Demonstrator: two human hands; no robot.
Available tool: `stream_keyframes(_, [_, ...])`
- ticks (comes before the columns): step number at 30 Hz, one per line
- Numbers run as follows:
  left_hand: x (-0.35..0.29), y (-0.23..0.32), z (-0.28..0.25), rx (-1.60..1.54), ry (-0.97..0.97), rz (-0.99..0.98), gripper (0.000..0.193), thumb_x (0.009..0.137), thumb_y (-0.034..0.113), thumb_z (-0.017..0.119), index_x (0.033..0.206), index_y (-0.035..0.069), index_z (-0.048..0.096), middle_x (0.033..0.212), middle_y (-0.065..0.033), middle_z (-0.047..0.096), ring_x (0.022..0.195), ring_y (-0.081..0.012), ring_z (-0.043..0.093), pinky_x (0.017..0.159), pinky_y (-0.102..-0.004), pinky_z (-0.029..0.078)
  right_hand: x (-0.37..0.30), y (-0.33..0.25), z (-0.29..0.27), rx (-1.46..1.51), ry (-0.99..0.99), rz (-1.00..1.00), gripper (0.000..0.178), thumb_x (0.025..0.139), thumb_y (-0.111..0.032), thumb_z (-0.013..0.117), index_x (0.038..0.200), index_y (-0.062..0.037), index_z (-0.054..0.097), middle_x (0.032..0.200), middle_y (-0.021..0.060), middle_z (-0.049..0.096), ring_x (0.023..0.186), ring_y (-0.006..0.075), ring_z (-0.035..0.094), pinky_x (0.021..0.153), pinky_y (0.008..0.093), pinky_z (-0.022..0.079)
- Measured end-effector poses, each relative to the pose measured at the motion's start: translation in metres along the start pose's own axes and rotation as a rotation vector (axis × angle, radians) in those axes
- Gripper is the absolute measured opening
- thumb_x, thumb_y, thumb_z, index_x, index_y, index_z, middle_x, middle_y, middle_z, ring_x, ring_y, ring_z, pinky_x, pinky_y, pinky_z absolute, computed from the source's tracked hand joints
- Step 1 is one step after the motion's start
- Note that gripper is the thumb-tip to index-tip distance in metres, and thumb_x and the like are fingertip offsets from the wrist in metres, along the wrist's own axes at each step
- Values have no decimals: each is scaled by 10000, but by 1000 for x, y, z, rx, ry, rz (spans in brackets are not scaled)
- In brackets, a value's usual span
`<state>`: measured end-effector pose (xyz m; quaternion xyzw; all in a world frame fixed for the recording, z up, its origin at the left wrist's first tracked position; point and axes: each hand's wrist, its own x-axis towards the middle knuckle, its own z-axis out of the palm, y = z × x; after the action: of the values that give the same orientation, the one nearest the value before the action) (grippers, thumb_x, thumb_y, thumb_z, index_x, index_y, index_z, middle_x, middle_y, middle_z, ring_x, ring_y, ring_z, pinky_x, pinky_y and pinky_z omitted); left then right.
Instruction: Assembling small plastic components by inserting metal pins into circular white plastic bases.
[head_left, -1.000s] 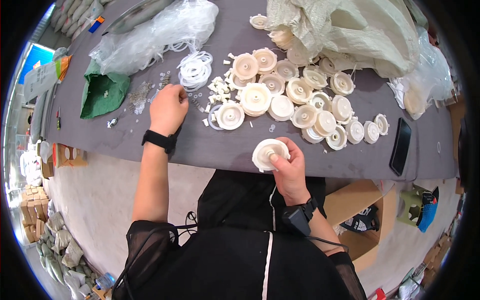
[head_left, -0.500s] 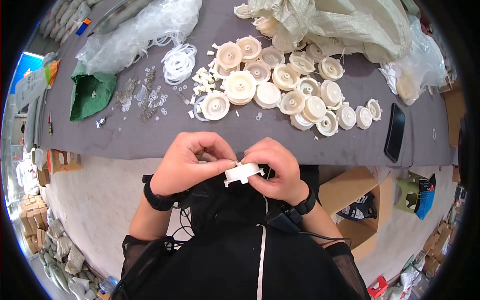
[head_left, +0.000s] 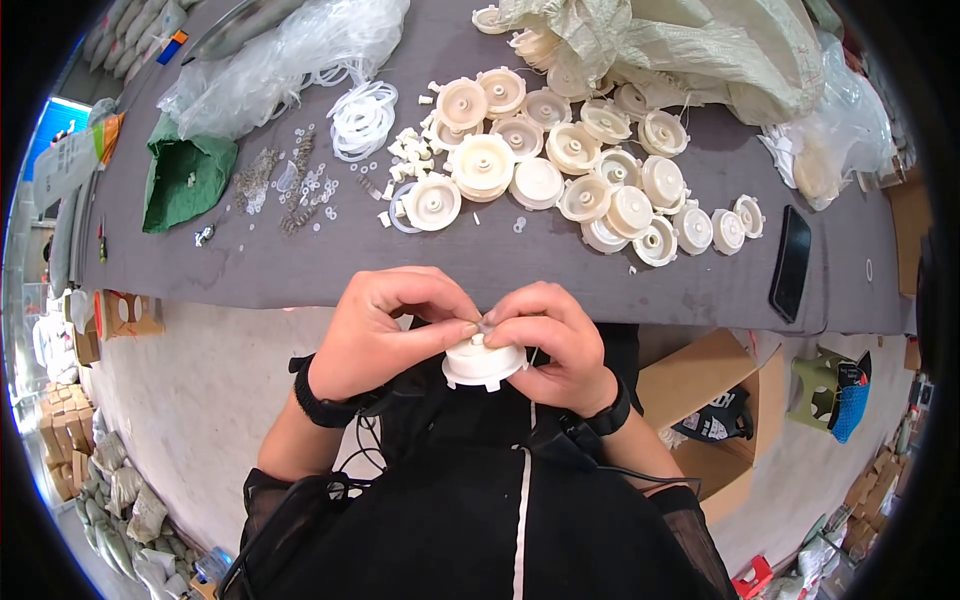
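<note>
White plastic makes up the round cap (head_left: 484,367), held just off the near edge of the grey-covered table (head_left: 690,292), above the lap. The person's right hand (head_left: 556,342) grips its rim, thumb at the central stem. Fingertips of the left hand (head_left: 388,328) come together beside that stem; whether they grip the cap or a small part cannot be told. Similar caps (head_left: 573,148) crowd toward the table's far edge; washers (head_left: 318,188) and springs (head_left: 296,218) lie left, a phone (head_left: 791,263) near the right edge.
</note>
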<state>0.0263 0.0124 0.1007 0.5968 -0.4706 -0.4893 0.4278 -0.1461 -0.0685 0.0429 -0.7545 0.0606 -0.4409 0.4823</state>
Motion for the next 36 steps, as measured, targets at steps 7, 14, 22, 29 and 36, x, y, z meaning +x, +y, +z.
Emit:
stream_keyframes(7, [0,2,-1,-10,-44,10,84,740,-28,647,822,-28,663,822,-84,635,737,-121,598,645,-228,472,-3,2,-4,56,-28,47,287,645,40,701,902,-53,614,916,69,584,810,207,598,673,289,491])
stream_keyframes(14, [-1,-2,1,-48,-76,50,101,763,-13,637,858,-19,669,842,-80,640,755,-127,603,670,-232,470,-5,4,-6,110,-21,86,266,645,27,702,888,-39,616,895,80,607,776,216,606,668,294,490])
stream_keyframes(22, [-5,3,4,23,-72,234,325,708,87,702,1004,-30,638,944,-128,624,879,-211,595,763,-303,463,2,8,-8,5,12,7,291,595,30,687,870,-40,620,843,80,604,728,232,595,602,305,471])
stream_keyframes(29, [-11,-8,6,154,3,292,312,692,65,737,991,17,663,958,-120,629,897,-219,601,769,-312,473,0,2,-9,-101,-17,64,287,569,27,669,848,-27,629,824,102,609,702,256,598,605,324,478])
stream_keyframes(36, [-12,-22,23,56,108,348,238,732,90,724,944,28,636,947,-68,591,882,-183,559,782,-295,443,-9,5,-2,8,16,200,261,578,63,627,822,-16,576,828,117,604,752,246,585,671,308,464])
